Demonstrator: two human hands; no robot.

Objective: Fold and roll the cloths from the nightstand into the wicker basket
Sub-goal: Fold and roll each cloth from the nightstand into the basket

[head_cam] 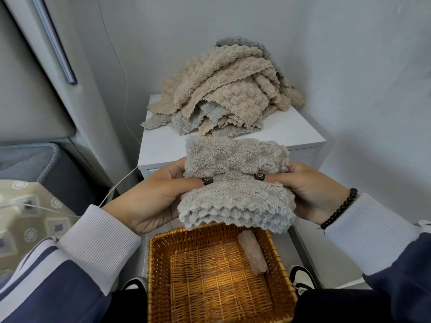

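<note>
left hand (151,194) and right hand (312,190) are both pinching a folded fluffy grey cloth (235,183), thumbs on top, above the square wicker basket (161,257) containing one rolled beige cloth (253,255).

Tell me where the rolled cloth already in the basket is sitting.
In the head view, the rolled cloth lies along the right inner wall of the wicker basket, below the grey cloth held in both hands.

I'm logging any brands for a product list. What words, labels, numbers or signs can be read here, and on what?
None can be read. The grey cloth, the pile of cloths, the nightstand and the wicker basket show no label, tag or print. The thumbnails carry a dark pattern, too small to read.
</note>
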